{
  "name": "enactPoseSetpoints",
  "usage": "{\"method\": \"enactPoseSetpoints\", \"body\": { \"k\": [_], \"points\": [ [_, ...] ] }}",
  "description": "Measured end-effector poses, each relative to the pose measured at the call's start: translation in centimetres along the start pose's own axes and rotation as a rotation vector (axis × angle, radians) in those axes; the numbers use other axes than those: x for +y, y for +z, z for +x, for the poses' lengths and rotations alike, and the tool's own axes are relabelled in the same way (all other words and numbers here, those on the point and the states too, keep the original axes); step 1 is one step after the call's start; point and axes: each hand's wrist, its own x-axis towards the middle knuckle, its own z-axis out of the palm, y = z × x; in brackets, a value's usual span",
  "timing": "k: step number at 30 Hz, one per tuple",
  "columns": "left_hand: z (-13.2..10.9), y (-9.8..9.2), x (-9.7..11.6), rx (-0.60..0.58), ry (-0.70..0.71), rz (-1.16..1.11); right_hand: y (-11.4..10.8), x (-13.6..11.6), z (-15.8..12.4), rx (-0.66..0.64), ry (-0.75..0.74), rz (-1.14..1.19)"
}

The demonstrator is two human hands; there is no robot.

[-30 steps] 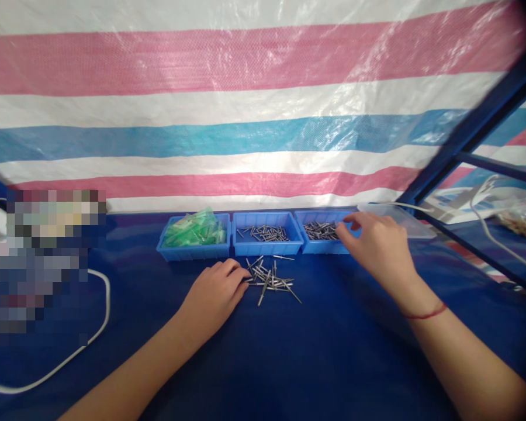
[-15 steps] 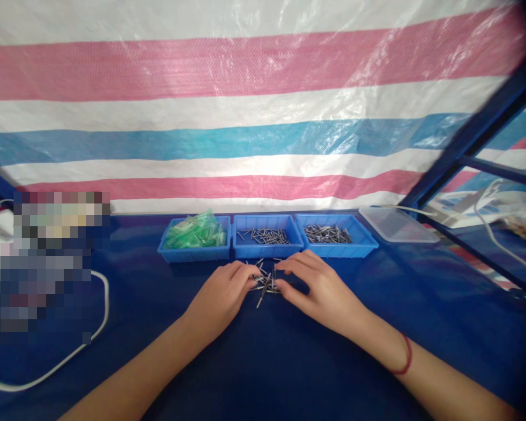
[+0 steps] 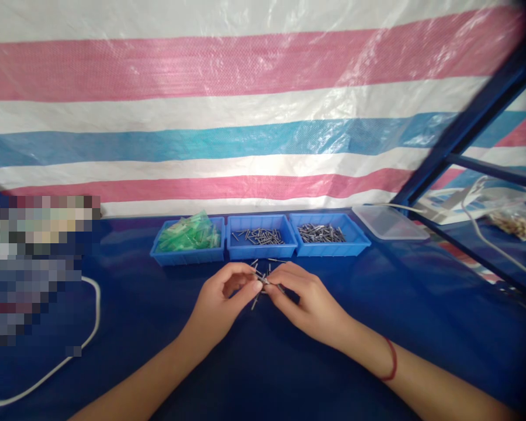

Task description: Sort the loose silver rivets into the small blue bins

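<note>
My left hand (image 3: 225, 298) and my right hand (image 3: 309, 298) almost meet over a small pile of metal blind rivets (image 3: 255, 302) on the dark blue table. The thumb and fingers of the left one are curled in a pinch at a rivet (image 3: 260, 277). Beside it, the right thumb and fingertips also close on rivets, partly covered by the fingers. Behind the pile stand three blue bins. Green plastic bags fill the left bin (image 3: 188, 256); loose rivets lie in the middle bin (image 3: 262, 251) and more in the right bin (image 3: 355, 248).
A clear plastic lid (image 3: 392, 222) lies right of the bins. At the left, a white cable (image 3: 98, 304) curves over the table near a blurred-out patch. A striped tarp (image 3: 245, 70) hangs behind, and a blue metal frame (image 3: 473, 123) rises at the right.
My hands have come closer together over the pile, fingertips now nearly touching. Both have closed on rivets. The whole view has shifted slightly.
</note>
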Motion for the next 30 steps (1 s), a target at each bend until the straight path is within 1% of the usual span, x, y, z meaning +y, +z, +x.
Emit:
{"method": "enactPoseSetpoints", "body": {
  "k": [5,9,16,22,26,30],
  "points": [
    [0.0,-0.2,0.7,-0.001,-0.015,0.101,0.3,-0.1,-0.1,-0.008,0.0,-0.015],
    [-0.1,-0.2,0.8,-0.009,-0.014,0.139,0.4,-0.3,-0.1,-0.005,0.015,0.033],
    [-0.2,-0.2,0.8,-0.016,-0.014,0.127,0.5,0.2,-0.1,0.045,0.051,0.091],
    [0.0,-0.4,0.6,-0.021,-0.001,0.131,0.6,0.5,-0.2,0.11,0.08,0.093],
    [0.1,-0.5,0.2,-0.052,0.007,0.134,0.3,0.5,-0.3,0.143,0.089,0.072],
    [0.2,-0.6,-0.3,-0.103,0.015,0.154,0.0,0.2,-0.3,0.129,0.04,0.063]
  ]
}}
